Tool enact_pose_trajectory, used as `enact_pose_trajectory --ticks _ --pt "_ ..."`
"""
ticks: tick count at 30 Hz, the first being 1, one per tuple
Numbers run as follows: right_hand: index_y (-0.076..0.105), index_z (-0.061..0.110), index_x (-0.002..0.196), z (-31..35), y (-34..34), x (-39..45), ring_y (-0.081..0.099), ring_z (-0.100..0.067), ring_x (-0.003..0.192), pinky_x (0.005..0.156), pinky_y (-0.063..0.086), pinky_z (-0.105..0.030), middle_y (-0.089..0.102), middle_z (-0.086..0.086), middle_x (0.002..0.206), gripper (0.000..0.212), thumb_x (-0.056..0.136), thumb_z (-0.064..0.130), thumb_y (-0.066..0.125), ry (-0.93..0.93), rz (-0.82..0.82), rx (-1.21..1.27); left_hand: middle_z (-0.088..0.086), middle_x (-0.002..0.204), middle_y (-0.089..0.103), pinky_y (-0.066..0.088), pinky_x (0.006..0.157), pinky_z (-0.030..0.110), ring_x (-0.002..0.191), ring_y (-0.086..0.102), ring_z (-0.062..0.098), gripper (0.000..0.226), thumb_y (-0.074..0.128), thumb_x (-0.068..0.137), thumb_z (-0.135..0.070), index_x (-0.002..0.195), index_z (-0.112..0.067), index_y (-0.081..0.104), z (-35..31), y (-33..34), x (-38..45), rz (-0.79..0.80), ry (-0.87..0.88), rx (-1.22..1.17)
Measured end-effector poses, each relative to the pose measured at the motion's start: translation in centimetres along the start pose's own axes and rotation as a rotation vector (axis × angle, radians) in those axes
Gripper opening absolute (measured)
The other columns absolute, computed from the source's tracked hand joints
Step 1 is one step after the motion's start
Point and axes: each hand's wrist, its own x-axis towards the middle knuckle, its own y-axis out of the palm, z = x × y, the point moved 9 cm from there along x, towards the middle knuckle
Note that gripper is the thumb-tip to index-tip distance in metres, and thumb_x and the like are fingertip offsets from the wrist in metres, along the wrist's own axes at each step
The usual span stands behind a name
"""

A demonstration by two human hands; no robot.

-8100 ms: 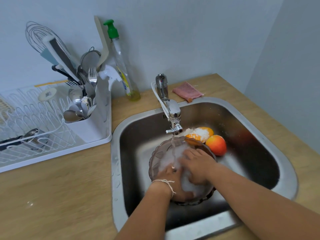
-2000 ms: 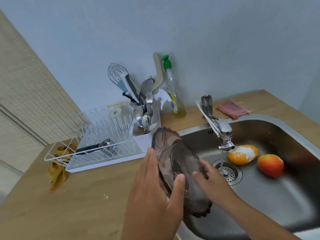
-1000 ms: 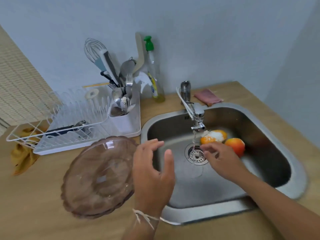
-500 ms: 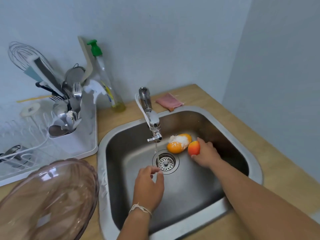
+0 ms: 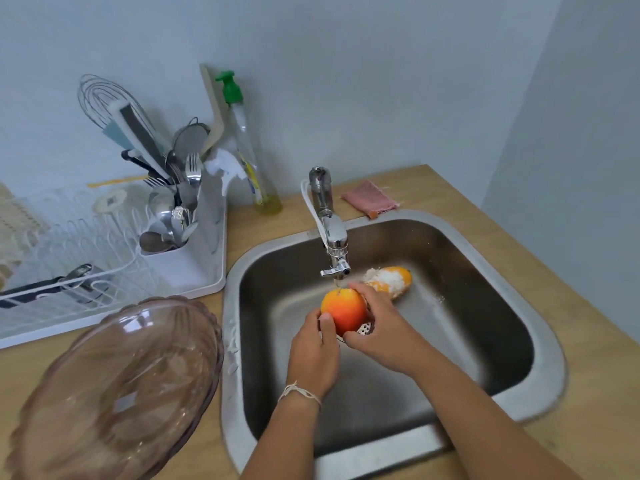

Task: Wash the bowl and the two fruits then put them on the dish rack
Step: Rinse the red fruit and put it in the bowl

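Observation:
Both hands hold a red-orange round fruit (image 5: 344, 309) over the sink (image 5: 540, 341), just below the tap (image 5: 335, 249). My left hand (image 5: 313, 355) grips it from the left with the thumb on its front. My right hand (image 5: 381, 327) curls round its right side. A second, orange fruit (image 5: 389, 281) with white foam on it lies on the sink floor behind my right hand. The brownish glass bowl (image 5: 114, 386) sits on the counter left of the sink, in front of the white dish rack (image 5: 69, 251).
The rack's cutlery holder (image 5: 180, 237) is full of utensils, with a whisk (image 5: 100, 98) sticking up. A green-capped soap bottle (image 5: 251, 150) stands by the wall. A pink cloth (image 5: 370, 199) lies behind the sink. The wooden counter (image 5: 571, 299) runs along the sink's right side.
The bowl went from both hands onto the counter left of the sink. My right hand picked the red-orange fruit off the sink floor and brought it under the tap, where my left hand joined it.

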Motion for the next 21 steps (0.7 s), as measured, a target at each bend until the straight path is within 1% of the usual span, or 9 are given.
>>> enact_pose_trajectory --ticks 3,6,8,10,12,14,16,18,21 --pt "0.049 0.051 0.125 0.1 -0.2 0.3 0.06 -0.015 0.111 0.091 0.057 -0.035 0.045 0.007 0.134 0.063 0.067 0.032 0.065 -0.001 -0.03 0.12 -0.004 0.108 0.068 0.055 0.086 0.046 0.091 0.069 0.021 0.048 0.032 0.09 -0.054 0.122 -0.031 0.059 -0.8 -0.5 -0.2 -0.018 0.049 0.0" --pt "0.054 0.046 0.115 0.1 -0.3 0.5 0.062 -0.019 0.107 0.086 0.06 -0.034 0.054 0.0 0.127 0.049 0.077 0.018 0.066 -0.011 -0.039 0.195 -0.009 0.12 0.064 0.057 0.088 0.036 0.097 0.067 0.013 0.043 0.049 0.095 -0.027 0.137 -0.034 0.051 -1.7 -0.5 -0.8 0.013 0.064 -0.051" --pt "0.052 0.043 0.119 0.1 -0.2 0.4 0.062 -0.018 0.111 0.088 0.059 -0.033 0.056 0.001 0.128 0.049 0.078 0.022 0.069 -0.022 -0.025 0.233 -0.011 0.123 0.062 0.056 0.087 0.024 0.1 0.064 0.001 0.047 0.055 0.095 -0.014 0.138 -0.032 0.051 -2.0 -0.6 -1.0 0.009 0.088 -0.071" --pt "0.047 0.039 0.134 -0.1 0.1 0.6 0.059 -0.014 0.119 0.095 0.055 -0.032 0.053 0.005 0.135 0.06 0.079 0.031 0.071 -0.002 -0.008 0.251 -0.014 0.123 0.061 0.053 0.083 0.015 0.101 0.06 -0.006 0.048 0.059 0.093 -0.013 0.135 -0.034 0.051 -2.2 -0.9 -1.0 -0.016 0.112 -0.084" --pt "0.042 0.033 0.142 -0.6 0.6 0.9 0.056 -0.014 0.123 0.103 0.051 -0.036 0.051 0.005 0.139 0.066 0.082 0.037 0.072 0.05 0.019 0.279 -0.013 0.123 0.061 0.054 0.081 0.015 0.102 0.06 -0.006 0.051 0.063 0.089 -0.009 0.133 -0.033 0.053 -2.2 -1.1 -0.9 -0.038 0.121 -0.107" --pt "0.048 0.034 0.133 -1.0 1.3 1.0 0.06 -0.016 0.118 0.105 0.05 -0.043 0.058 0.004 0.131 0.056 0.083 0.047 0.069 0.093 0.059 0.287 -0.01 0.125 0.06 0.053 0.081 0.014 0.107 0.06 -0.002 0.054 0.063 0.086 -0.004 0.132 -0.03 0.054 -2.2 -1.4 -0.9 -0.069 0.135 -0.12" --pt "0.048 0.038 0.13 -1.1 2.0 0.9 0.063 -0.017 0.112 0.1 0.053 -0.044 0.062 0.004 0.124 0.051 0.086 0.058 0.062 0.137 0.108 0.264 -0.012 0.128 0.058 0.054 0.084 0.017 0.114 0.058 0.005 0.056 0.064 0.084 -0.002 0.131 -0.031 0.054 -2.5 -1.9 -1.0 -0.117 0.188 -0.108" --pt "0.045 0.037 0.131 -1.1 2.3 0.7 0.066 -0.018 0.106 0.091 0.057 -0.041 0.061 0.002 0.122 0.043 0.095 0.061 0.049 0.199 0.139 0.25 -0.02 0.127 0.055 0.055 0.086 0.021 0.117 0.056 0.006 0.06 0.066 0.082 -0.001 0.131 -0.033 0.054 -2.9 -2.1 -1.2 -0.143 0.245 -0.08" --pt "0.045 0.036 0.13 -1.1 2.0 0.8 0.069 -0.021 0.097 0.081 0.058 -0.04 0.062 -0.003 0.117 0.037 0.1 0.057 0.039 0.227 0.121 0.244 -0.023 0.125 0.053 0.058 0.084 0.028 0.114 0.058 0.009 0.057 0.069 0.079 -0.015 0.129 -0.038 0.054 -3.2 -2.0 -1.5 -0.128 0.269 -0.075"
